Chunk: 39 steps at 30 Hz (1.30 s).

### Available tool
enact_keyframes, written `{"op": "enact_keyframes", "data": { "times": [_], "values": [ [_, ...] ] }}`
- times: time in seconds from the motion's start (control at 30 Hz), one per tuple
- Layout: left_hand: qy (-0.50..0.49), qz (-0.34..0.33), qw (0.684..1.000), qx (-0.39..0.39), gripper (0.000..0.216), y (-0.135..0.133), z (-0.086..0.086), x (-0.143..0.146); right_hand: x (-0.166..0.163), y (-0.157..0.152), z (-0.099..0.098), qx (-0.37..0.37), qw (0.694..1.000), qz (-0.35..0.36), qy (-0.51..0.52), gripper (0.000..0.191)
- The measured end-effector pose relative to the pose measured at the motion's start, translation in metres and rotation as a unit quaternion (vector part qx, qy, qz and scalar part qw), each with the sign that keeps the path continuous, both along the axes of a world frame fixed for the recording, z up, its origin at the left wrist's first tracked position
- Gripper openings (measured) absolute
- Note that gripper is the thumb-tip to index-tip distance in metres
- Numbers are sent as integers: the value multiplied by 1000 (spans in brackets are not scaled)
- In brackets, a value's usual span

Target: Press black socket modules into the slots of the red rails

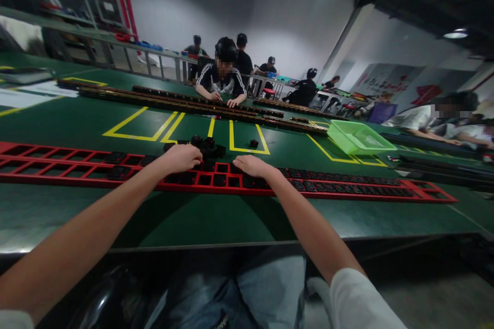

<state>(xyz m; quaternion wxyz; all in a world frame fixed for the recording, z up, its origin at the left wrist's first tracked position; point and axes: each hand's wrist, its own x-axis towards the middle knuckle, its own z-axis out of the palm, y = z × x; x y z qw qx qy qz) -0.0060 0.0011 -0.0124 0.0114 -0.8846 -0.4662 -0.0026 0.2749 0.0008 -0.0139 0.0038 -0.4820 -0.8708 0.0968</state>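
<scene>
A long red frame with two rows of square openings lies across the green table. Black square pieces fill many openings on its right part, while a few sit in the left part. My left hand is closed, fingers curled down at the frame's far edge beside a small pile of black parts. Over the frame's middle, my right hand has its fingers pressed together above a black piece. What either hand grips is hidden under the fingers.
One loose black part lies beyond the frame. A light green basket stands at the right. Long dark rails stretch across the table's far side, where a co-worker works. The table's near edge runs just before me.
</scene>
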Motion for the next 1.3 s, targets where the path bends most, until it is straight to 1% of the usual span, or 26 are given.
{"op": "enact_keyframes", "data": {
  "times": [0.1, 0.27, 0.43, 0.57, 0.63, 0.7, 0.77, 0.8, 0.9, 1.0, 1.07, 1.17, 1.3],
  "values": [
    [-9, -4, 1000, 2, 30, 1, -1, 1, -1, -2, 2, 1, 1000, -7, -9, 39],
    [-14, -6, 1000, -4, 28, 4, -4, 1, -1, -1, -2, 6, 1000, -16, -17, 41],
    [-40, -10, 999, -2, 26, 8, -8, -2, -1, -2, -3, 13, 999, -21, -25, 41],
    [-47, -6, 999, -14, 30, 12, -8, -6, 0, -3, -2, 19, 999, -15, -29, 41],
    [-89, -1, 996, 8, 36, 15, -8, -9, 0, -3, -3, 22, 999, -13, -28, 42],
    [-141, 14, 988, 66, 39, 18, -9, -13, 0, -2, -4, 25, 999, -15, -26, 43],
    [-159, 32, 980, 115, 44, 22, -13, -16, -1, -1, -5, 29, 999, -18, -24, 43],
    [-153, 41, 980, 122, 48, 23, -15, -18, -1, -1, -5, 30, 999, -19, -23, 43],
    [-105, 49, 989, 86, 50, 27, -21, -19, -2, 0, -6, 31, 999, -23, -21, 43],
    [-75, 50, 994, 60, 42, 29, -23, -18, -1, 1, -6, 32, 999, -29, -19, 42],
    [-78, 46, 994, 57, 37, 29, -22, -18, 0, 1, -6, 32, 999, -31, -17, 41],
    [-93, 39, 993, 56, 40, 31, -21, -21, 0, 1, -6, 32, 999, -33, -13, 41],
    [-99, 62, 992, 53, 43, 34, -20, -30, 0, -1, -5, 32, 999, -33, -7, 40]
  ]
}}
